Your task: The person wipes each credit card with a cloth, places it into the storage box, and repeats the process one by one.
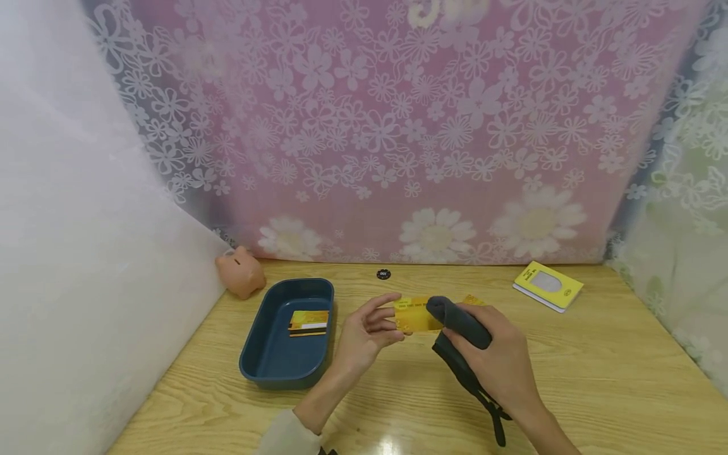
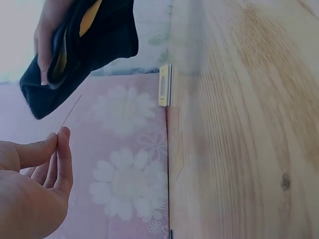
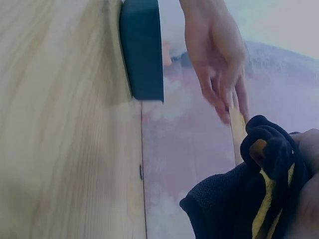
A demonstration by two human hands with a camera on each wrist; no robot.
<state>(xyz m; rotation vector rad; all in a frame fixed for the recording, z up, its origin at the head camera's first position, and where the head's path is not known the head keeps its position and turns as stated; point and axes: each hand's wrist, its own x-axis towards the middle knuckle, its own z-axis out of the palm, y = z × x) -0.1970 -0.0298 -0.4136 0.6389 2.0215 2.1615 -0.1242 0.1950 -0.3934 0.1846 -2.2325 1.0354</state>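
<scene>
A yellow card [image 1: 411, 315] is pinched at its left end between the thumb and fingers of my left hand [image 1: 364, 335]; the left wrist view shows it edge-on. My right hand [image 1: 500, 360] grips a folded dark cloth [image 1: 463, 325] with drawstring-like cords hanging below. The cloth hides the card's right end in the head view; whether they touch, I cannot tell. Yellow shows between the cloth's folds [image 3: 266, 199] in the right wrist view. Another yellow card [image 1: 473, 300] lies partly hidden behind my right hand.
A blue tray [image 1: 247, 354] holding yellow cards [image 1: 309, 321] stands left of my left hand. Behind it is a pink piggy bank [image 1: 241, 273]. A black chip [image 1: 383, 274] lies at the back, and a yellow booklet-like item [image 1: 548, 286] at the back right.
</scene>
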